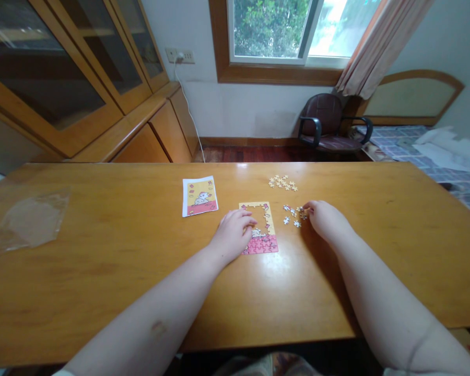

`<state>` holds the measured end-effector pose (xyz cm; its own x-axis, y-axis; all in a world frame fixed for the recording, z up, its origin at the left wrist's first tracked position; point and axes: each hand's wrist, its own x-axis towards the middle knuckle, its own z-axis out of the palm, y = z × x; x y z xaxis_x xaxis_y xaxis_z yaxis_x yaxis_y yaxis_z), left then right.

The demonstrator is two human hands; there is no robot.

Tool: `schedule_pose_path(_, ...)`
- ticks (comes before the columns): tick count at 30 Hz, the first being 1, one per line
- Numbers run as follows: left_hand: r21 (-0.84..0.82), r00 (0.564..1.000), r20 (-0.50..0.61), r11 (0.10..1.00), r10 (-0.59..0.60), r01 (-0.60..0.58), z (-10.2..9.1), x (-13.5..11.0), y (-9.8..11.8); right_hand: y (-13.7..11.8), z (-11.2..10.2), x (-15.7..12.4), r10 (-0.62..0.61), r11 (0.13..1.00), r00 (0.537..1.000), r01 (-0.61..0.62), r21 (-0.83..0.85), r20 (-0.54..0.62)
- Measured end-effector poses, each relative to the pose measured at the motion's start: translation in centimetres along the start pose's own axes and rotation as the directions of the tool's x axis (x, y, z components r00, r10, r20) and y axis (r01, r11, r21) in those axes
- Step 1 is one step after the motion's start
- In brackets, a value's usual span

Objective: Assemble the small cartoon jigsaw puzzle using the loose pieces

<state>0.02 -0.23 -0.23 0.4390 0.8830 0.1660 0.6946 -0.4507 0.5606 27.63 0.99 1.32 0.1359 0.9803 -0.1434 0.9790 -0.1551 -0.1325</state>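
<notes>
A partly assembled jigsaw puzzle (273,224) lies on the wooden table, with a yellow border, a pink lower part and a gap in its middle. My left hand (234,233) rests over the puzzle's left side, fingers stretched out and loosely curved, hiding that edge. To the right is a small group of white-toned puzzle pieces (296,223). My right hand (324,218) is at this group's right end, thumb and fingers pinched together on a puzzle piece (303,214) that is largely covered. Farther back lies a cluster of yellow puzzle pieces (283,183).
A printed reference picture (199,196) lies left of the puzzle on the table (133,219). A clear plastic bag (31,219) is at the far left. Beyond the table stand a glass-door cabinet (113,104), an office chair (329,122) and a bed (415,146).
</notes>
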Motion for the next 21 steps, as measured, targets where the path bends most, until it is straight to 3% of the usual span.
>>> schedule_pose_path(8, -0.002, 1.000, 0.003, 1.000, 0.004, -0.004, -0.13, 0.03, 0.11, -0.69, 0.14, 0.06, -0.038, 0.999, 0.999, 0.038, 0.022, -0.017)
schedule_pose_path(21, -0.006, 1.000, -0.001, 1.000, 0.000, 0.000, -0.05, 0.09, 0.06, -0.89, 0.69, 0.74, 0.009, 0.997, 0.997, -0.003, 0.076, -0.079)
